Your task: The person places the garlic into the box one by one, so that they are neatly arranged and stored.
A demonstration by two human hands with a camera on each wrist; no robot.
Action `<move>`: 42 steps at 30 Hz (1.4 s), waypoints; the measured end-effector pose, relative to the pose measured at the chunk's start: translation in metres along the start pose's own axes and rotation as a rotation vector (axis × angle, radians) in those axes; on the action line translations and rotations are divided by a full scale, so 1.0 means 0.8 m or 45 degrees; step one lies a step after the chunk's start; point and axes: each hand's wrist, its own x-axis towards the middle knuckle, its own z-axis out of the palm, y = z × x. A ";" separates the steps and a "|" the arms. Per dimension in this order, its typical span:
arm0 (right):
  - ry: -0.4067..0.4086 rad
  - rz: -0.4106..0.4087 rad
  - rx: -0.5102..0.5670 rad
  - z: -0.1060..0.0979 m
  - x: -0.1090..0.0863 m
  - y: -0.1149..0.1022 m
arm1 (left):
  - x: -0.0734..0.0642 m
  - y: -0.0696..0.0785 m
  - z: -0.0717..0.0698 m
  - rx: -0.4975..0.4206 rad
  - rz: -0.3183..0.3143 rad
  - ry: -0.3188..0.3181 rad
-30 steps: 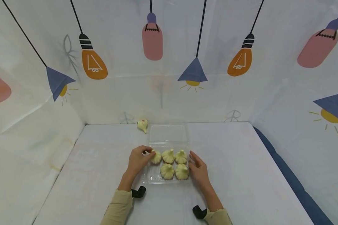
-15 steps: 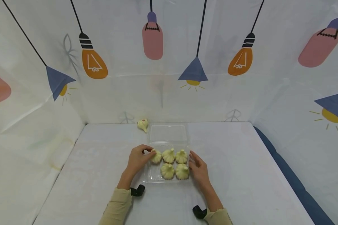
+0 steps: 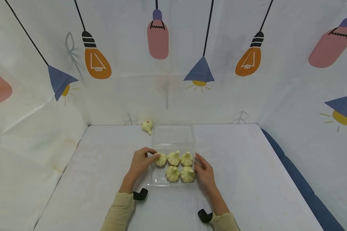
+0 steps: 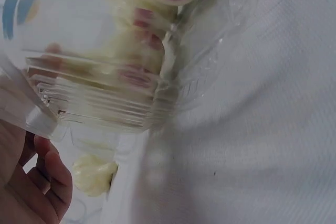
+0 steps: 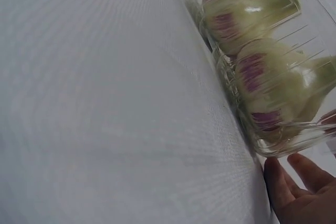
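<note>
A clear plastic clamshell box [image 3: 157, 179] lies with its lid [image 3: 173, 136] folded back, away from me. Several pale garlic bulbs [image 3: 172, 174] sit in its base in two rows; the near-left spot shows bare plastic. With thumb and forefinger, my left hand [image 3: 141, 161] pinches the top of the far-left garlic bulb [image 3: 161, 159]. My right hand [image 3: 204, 173] is at the box's right side, fingers loosely bent, fingertips by the wall. The right wrist view shows purple patches on the bulbs [image 5: 262, 72] through the plastic.
One more garlic bulb [image 3: 147, 127] lies at the table's back edge, left of the lid. A white cloth covers the table [image 3: 234, 160]. Patterned fabric walls [image 3: 118, 96] close in the back and sides. Dark blue cloth [image 3: 296, 176] runs along the right edge.
Both hands, the box and the bulbs keep their places relative to one another. Only the head view has shifted slightly.
</note>
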 end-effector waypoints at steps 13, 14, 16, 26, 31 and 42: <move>0.004 0.059 0.022 0.000 0.004 0.002 | 0.004 -0.009 -0.007 -0.160 0.054 0.045; 0.001 0.067 0.030 -0.001 0.003 0.000 | 0.004 -0.010 -0.008 -0.166 0.052 0.047; -0.007 0.076 0.033 -0.001 0.001 -0.008 | 0.006 -0.014 -0.009 -0.164 0.036 0.049; -0.021 0.089 0.005 0.003 -0.011 -0.038 | 0.037 -0.040 -0.026 -0.227 -0.316 0.032; -0.011 0.094 0.048 0.000 -0.004 -0.020 | 0.059 -0.055 -0.038 -0.224 -0.409 0.023; 0.030 0.058 0.022 0.001 0.005 0.005 | 0.101 -0.083 -0.035 -0.113 -0.477 -0.048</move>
